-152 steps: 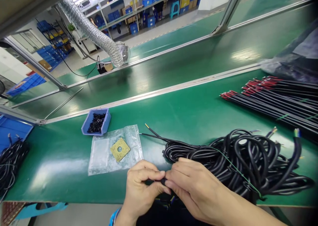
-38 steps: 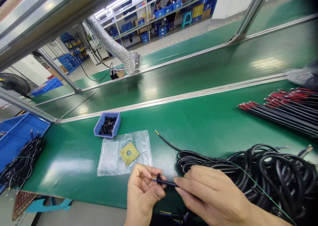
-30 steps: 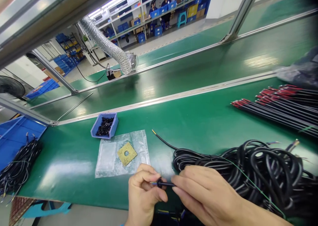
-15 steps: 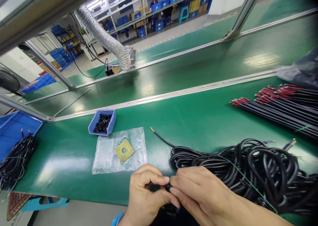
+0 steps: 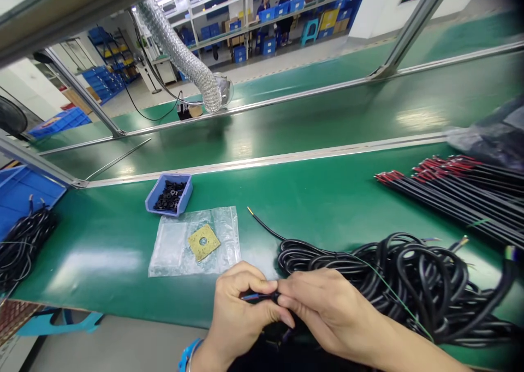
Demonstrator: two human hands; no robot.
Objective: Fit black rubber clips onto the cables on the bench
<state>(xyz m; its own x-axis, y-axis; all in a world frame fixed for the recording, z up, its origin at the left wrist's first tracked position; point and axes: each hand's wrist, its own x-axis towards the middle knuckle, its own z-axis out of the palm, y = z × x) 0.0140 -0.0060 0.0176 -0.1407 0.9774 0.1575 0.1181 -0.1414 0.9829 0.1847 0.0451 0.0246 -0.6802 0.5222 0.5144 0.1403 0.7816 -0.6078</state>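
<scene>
At the bench's near edge my left hand (image 5: 248, 306) pinches a dark cable (image 5: 258, 296) whose thin wire ends, one of them blue, show inside the curled fingers. My right hand (image 5: 323, 301) grips the same cable close beside it, fingertips nearly touching the left thumb. The small part where the fingers meet is mostly hidden. Just right of my hands lies a coiled bundle of black cables (image 5: 311, 255), tied with green string. Beyond my left hand, a yellow square sponge (image 5: 203, 242) with a round hole rests on a clear plastic bag (image 5: 170, 252).
A blue bin (image 5: 184, 197) of small black parts stands behind the bag. Black cables with red ends (image 5: 426, 170) lie at the right. Another cable bundle (image 5: 28, 241) is at the left edge by a blue crate (image 5: 24, 195). A silver duct (image 5: 180, 55) hangs beyond the metal rail.
The view has shifted slightly. Both hands stay together on the cable, and more of its thin wires now shows within my left hand.
</scene>
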